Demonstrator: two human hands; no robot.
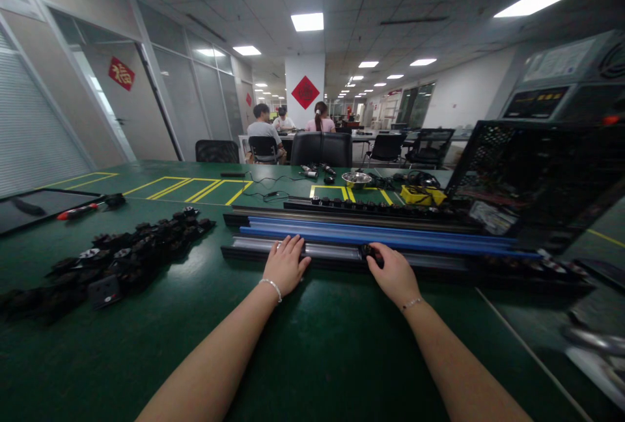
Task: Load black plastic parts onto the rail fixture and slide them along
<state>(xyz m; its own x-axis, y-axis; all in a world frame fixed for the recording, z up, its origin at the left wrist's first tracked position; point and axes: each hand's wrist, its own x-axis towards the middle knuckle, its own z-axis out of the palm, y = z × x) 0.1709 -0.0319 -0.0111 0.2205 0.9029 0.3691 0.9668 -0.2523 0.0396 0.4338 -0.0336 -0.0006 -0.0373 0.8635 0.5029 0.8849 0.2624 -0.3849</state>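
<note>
My left hand (286, 264) lies over the near black rail (336, 252), its fingers stretched out flat across the channel. Farther right along this rail, my right hand (394, 273) is closed on a small black part (372, 254), thumb and fingers around it; most of it is hidden by the hand. The part sits at the rail's channel, and I cannot tell how it is fixed. Just behind runs a long blue rail (371, 237). At the right end of the rails stand several small dark parts (532, 266).
Many black parts (131, 253) are heaped on the green table (205, 357) at left, near a red-handled tool (78, 211). Behind the rails are a metal bowl (356, 179), a yellow box (422, 196) and cables. A tall dark rack (532, 181) stands at right. People sit farther back.
</note>
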